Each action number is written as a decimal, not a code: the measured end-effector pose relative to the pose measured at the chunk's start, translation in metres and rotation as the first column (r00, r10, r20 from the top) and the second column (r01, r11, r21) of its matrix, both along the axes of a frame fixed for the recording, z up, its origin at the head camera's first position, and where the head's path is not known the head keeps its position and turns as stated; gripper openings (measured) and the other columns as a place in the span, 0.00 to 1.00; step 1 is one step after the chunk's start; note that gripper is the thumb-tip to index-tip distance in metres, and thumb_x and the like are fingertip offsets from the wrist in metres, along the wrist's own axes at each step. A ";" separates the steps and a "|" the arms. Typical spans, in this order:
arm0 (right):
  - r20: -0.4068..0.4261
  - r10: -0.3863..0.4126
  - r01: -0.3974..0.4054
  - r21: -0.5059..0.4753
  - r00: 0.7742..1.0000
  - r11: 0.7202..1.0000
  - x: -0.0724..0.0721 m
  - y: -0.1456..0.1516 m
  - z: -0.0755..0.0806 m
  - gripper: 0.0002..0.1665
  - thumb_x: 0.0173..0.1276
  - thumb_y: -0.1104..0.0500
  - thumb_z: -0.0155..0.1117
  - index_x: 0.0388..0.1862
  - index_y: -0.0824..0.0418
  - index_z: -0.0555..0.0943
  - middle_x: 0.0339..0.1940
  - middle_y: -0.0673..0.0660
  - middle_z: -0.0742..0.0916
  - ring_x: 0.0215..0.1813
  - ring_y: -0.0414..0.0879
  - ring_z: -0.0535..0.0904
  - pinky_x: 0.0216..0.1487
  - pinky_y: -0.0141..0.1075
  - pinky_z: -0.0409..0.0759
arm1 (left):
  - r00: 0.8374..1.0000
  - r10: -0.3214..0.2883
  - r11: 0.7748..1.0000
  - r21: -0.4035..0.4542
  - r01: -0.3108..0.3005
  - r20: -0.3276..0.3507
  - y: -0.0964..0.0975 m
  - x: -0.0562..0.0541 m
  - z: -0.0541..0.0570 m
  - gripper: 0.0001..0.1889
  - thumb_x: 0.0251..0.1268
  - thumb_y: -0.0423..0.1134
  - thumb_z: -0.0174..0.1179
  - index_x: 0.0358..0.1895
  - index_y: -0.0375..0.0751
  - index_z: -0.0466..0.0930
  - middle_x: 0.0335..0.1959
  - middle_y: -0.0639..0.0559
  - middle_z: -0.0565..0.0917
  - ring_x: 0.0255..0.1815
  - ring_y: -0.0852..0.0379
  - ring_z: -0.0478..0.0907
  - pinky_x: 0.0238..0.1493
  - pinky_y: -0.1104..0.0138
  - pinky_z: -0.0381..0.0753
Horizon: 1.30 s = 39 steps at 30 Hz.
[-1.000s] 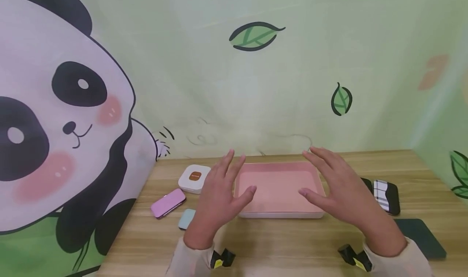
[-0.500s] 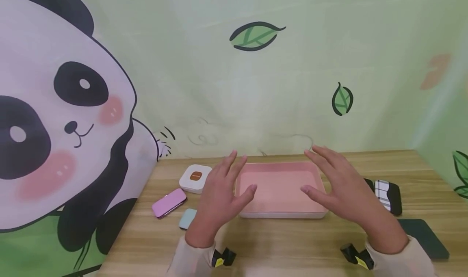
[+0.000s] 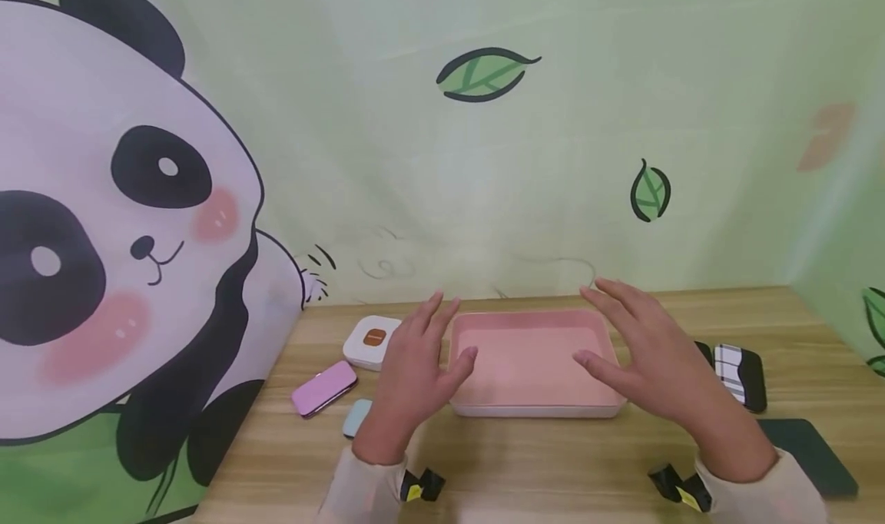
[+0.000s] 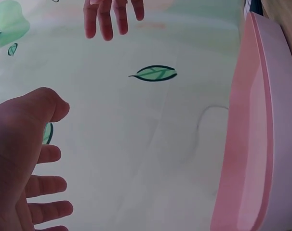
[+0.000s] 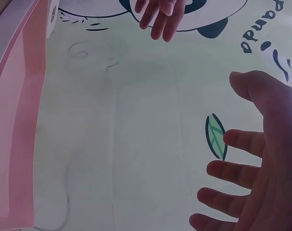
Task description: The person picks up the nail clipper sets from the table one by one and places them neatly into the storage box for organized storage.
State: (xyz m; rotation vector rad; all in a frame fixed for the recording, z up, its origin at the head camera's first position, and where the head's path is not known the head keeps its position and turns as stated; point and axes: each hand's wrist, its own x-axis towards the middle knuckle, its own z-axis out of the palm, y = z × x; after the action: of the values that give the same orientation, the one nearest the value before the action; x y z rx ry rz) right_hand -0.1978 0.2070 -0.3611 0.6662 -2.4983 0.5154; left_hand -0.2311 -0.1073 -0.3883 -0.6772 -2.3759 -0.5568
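A pink shallow tray (image 3: 532, 363) with a white outer side lies on the wooden table. My left hand (image 3: 417, 374) hovers at its left side, fingers spread and holding nothing. On the tray's right side, my right hand (image 3: 653, 359) is held up the same way, palm turned inward. In the left wrist view, the tray's wall (image 4: 283, 120) runs down the right edge, away from the thumb and fingers. The right wrist view has the tray's pink rim (image 5: 35, 120) along its left edge, well apart from the fingers.
Left of the tray lie a white rounded box (image 3: 362, 353) with a brown label, a pink-purple case (image 3: 323, 388) and a partly hidden light blue item (image 3: 356, 418). To the right are a black-and-plaid item (image 3: 752, 378) and a dark green flat piece (image 3: 809, 456). A panda-print cloth (image 3: 484, 178) hangs behind.
The head view has shifted slightly, so the table things appear a little further right and lower. My left hand has drifted slightly left relative to the tray. Both hands keep their spread pose.
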 end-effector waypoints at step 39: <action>-0.016 0.042 -0.043 -0.015 0.999 0.999 -0.005 -0.002 -0.006 0.44 0.62 0.47 0.73 0.74 0.57 0.69 0.72 0.64 0.72 0.70 0.64 0.69 0.62 0.65 0.71 | 0.954 0.203 0.974 -0.149 -0.173 0.219 -0.047 -0.010 -0.034 0.41 0.63 0.62 0.62 0.75 0.48 0.65 0.75 0.39 0.67 0.70 0.35 0.69 0.66 0.41 0.71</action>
State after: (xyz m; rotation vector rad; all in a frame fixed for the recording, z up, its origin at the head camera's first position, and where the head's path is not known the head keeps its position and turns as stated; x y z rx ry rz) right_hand -0.2030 0.2050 -0.3668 0.7162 -2.4682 0.5422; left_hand -0.2415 -0.1538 -0.4221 -0.4515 -2.6794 -0.4223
